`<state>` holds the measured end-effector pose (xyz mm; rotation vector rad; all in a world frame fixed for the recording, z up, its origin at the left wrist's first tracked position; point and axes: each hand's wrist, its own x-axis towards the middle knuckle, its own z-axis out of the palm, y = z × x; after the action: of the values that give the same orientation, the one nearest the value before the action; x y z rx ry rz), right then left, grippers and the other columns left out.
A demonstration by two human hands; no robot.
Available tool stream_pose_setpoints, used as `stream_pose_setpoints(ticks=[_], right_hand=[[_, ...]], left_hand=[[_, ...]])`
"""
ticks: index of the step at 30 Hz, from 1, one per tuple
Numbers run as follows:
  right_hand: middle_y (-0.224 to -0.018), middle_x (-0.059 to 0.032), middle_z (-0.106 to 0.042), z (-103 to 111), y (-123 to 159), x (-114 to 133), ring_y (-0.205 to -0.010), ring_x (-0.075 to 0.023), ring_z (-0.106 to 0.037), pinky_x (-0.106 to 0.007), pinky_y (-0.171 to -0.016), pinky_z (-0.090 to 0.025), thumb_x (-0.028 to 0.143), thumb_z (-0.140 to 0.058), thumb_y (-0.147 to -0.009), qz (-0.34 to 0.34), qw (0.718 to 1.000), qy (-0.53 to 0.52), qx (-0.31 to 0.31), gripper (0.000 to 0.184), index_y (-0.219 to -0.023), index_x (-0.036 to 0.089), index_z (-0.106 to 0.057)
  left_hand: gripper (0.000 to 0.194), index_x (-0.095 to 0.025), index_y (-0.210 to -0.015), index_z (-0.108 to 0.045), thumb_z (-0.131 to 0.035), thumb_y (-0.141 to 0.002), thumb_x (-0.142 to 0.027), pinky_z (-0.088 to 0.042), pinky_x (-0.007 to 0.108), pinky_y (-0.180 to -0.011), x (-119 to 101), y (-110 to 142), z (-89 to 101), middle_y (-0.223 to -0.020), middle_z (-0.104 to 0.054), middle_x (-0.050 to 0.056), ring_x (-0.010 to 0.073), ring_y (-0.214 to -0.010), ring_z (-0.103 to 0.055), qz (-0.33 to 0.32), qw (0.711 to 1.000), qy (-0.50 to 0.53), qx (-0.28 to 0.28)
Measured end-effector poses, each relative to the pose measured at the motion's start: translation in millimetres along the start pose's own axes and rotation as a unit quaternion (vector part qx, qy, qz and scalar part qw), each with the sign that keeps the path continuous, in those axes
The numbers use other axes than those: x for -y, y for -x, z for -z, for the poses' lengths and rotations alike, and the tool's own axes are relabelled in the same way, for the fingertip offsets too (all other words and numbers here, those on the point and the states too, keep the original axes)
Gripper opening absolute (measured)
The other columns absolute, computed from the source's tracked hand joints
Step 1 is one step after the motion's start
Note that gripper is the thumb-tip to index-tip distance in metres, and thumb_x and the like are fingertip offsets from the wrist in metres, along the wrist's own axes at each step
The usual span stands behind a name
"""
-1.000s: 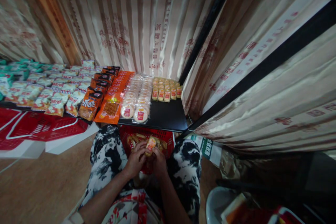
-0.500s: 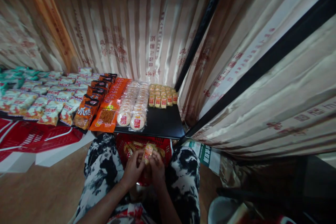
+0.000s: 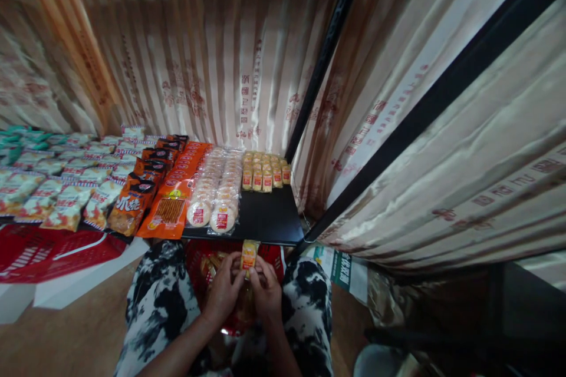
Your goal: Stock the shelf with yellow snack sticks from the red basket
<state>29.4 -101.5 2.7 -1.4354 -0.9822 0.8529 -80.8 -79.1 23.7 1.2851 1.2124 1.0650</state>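
Observation:
A small yellow snack packet (image 3: 249, 254) with a red and orange label is held upright between my two hands. My left hand (image 3: 226, 283) closes on its left side, and my right hand (image 3: 265, 288) pinches it from the right with the thumb near its lower edge. Under the hands, between the knees, sits a red basket (image 3: 277, 254) with more yellow packets (image 3: 210, 264) in it. Just ahead, at the back right of the black shelf (image 3: 269, 212), similar yellow packets (image 3: 267, 180) stand in rows.
Left along the shelf lie clear-wrapped round crackers (image 3: 222, 218), orange snack bags (image 3: 168, 206), orange-black bags (image 3: 132, 200) and many white bags (image 3: 71, 203). A black pole (image 3: 327, 59) rises at the shelf's right corner, before pleated curtains (image 3: 212, 70). A red box (image 3: 57, 253) is below left.
The packet has risen slightly toward the shelf edge and now shows its label more upright. Both hands stay on it. The whole view has shifted a little.

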Motion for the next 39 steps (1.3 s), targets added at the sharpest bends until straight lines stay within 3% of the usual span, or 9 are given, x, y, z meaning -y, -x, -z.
stream_pose_setpoints(ticks=[9,17,22,29,39], right_hand=[[-0.100,-0.0072,-0.064,19,-25,17,-0.089,-0.0201,-0.059,-0.033,-0.085,-0.047,0.037,-0.051,-0.081,0.074,0.983,0.165,-0.033,0.036,-0.112,0.022,-0.063],[-0.101,-0.0101,-0.061,18,-56,28,-0.062,-0.0133,-0.058,-0.027,-0.065,-0.050,0.039,-0.047,-0.082,0.075,0.985,0.144,-0.054,0.042,-0.115,0.015,-0.061],[-0.107,-0.0099,-0.059,19,-73,32,-0.062,-0.0116,-0.061,-0.026,-0.064,-0.052,0.039,-0.044,-0.084,0.075,0.986,0.134,-0.061,0.042,-0.116,0.017,-0.059],[-0.109,-0.0099,-0.061,21,-94,34,-0.064,-0.0129,-0.062,-0.027,-0.065,-0.053,0.036,-0.045,-0.083,0.093,0.984,0.131,-0.073,0.039,-0.114,0.020,-0.061],[-0.102,-0.0099,-0.062,29,-126,29,-0.068,-0.0158,-0.063,-0.028,-0.065,-0.051,0.032,-0.042,-0.082,0.092,0.971,0.199,-0.098,0.038,-0.112,0.017,-0.061]], left_hand=[[0.024,-0.021,-0.101,-0.057,-0.058,-0.077,-0.024,-0.046,0.032,-0.086,-17,-23,-19.9,-0.104,-0.061,0.007,0.0206,-0.097,-0.060,-0.045,0.999,-0.010,0.004],[0.025,-0.019,-0.102,-0.057,-0.053,-0.077,-0.018,-0.047,0.032,-0.084,-28,-52,-34.9,-0.102,-0.061,0.007,0.0199,-0.096,-0.059,-0.103,0.994,-0.042,-0.016],[0.025,-0.017,-0.103,-0.055,-0.044,-0.080,-0.015,-0.047,0.037,-0.088,-37,-66,-43.0,-0.101,-0.061,0.007,0.0180,-0.096,-0.059,-0.152,0.982,-0.105,-0.031],[0.026,-0.017,-0.105,-0.055,-0.039,-0.084,-0.019,-0.046,0.038,-0.090,-34,-86,-54.4,-0.101,-0.060,0.008,0.0181,-0.097,-0.058,-0.170,0.972,-0.158,-0.045],[0.038,-0.014,-0.113,-0.054,-0.034,-0.081,-0.009,-0.042,0.036,-0.097,-37,-105,-71.5,-0.110,-0.057,0.010,0.0172,-0.106,-0.053,-0.166,0.967,-0.195,-0.007]])
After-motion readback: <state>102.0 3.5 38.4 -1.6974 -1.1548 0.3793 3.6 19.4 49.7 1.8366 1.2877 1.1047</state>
